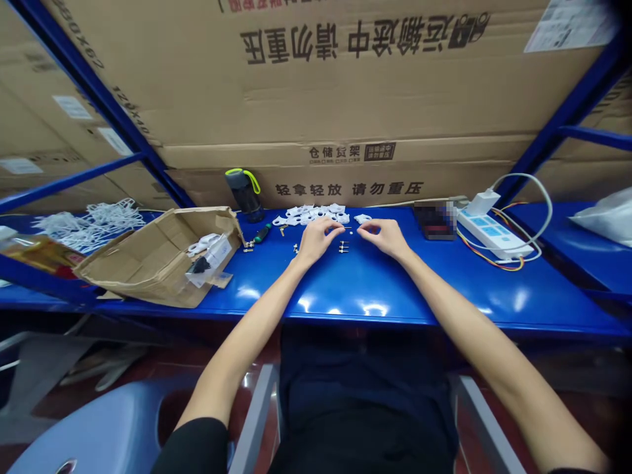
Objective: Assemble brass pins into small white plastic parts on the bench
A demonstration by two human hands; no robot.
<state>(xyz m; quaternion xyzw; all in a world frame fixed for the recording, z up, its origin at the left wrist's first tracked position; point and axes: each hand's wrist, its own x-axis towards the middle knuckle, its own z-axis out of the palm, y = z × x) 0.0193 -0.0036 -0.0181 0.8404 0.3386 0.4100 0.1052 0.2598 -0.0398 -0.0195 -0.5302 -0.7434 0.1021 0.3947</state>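
My left hand [316, 241] is closed in a pinch on a thin metal pin [348, 228], whose tip points to the right. My right hand [386, 238] faces it a short way off, thumb and fingertip pinched together; whatever it holds, if anything, is too small to make out. Between the two hands a tiny white piece [351, 232] lies on the blue table [415, 283]. Closer to me lie a few small metal pins with pale ends [344, 247]. Beyond my hands is a heap of white plastic parts [311, 214], with one more white part [363, 218] beside it.
To the left stand an open cardboard box [148, 250], a green-handled screwdriver [263, 232], a dark bottle [247, 197] and a pile of white cables [99, 224]. A dark wallet-like object [433, 220] and a white power strip [494, 234] lie right. Cardboard [316, 105] walls the back.
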